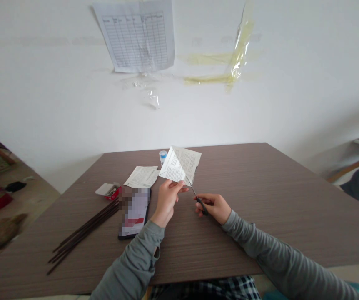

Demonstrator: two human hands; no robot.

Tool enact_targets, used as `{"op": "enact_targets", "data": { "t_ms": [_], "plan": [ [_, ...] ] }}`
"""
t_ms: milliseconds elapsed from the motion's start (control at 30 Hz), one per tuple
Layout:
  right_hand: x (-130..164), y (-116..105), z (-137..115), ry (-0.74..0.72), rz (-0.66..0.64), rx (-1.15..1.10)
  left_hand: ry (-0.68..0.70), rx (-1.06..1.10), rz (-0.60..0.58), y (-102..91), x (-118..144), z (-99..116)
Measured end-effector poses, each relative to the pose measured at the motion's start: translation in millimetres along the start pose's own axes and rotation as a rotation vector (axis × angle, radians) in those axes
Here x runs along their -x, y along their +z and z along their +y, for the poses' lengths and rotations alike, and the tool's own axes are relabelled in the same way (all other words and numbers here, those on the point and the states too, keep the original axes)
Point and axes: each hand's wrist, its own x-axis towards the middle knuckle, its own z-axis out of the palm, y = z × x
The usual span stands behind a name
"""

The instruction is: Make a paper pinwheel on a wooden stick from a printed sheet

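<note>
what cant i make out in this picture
Head view:
Black-handled metal scissors: handle partly hidden by the right hand.
Folded off-white printed paper: text too small to read.
Small clear container with a blue band: lower part hidden behind that paper.
Black rectangular phone: screen partly covered by pixelation.
White ruled wall sheet: top partly cut off by the picture edge.

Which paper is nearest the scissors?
The printed page in the left hand; other printed paper lies on the table, and the gridded sheet hangs on the wall.

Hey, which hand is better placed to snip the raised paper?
Likely the right hand: it holds the scissors, tip at the lower edge of the raised paper, which the left hand is pinching.
</note>
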Motion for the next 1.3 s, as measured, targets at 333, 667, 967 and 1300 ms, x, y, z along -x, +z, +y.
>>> {"op": "enact_targets", "data": {
  "t_ms": [333, 667, 967, 1300],
  "plan": [
    [-4, -5, 6, -0.021, -0.009, 0.022, 0.004, -0.005, -0.015, -2.2, -2, -1],
    [-2, -1, 0, -0.019, 0.032, -0.008, -0.017, -0.057, -0.047, 0.2, 2, 2],
    [3, 3, -11, 0.007, 0.050, 0.022, -0.021, -0.048, -0.048, 1.4, 4, 4],
    [4, 6, -16, 0.018, 0.062, 0.029, -0.040, -0.032, -0.031, 2.6, 5, 5]
  ]
}}
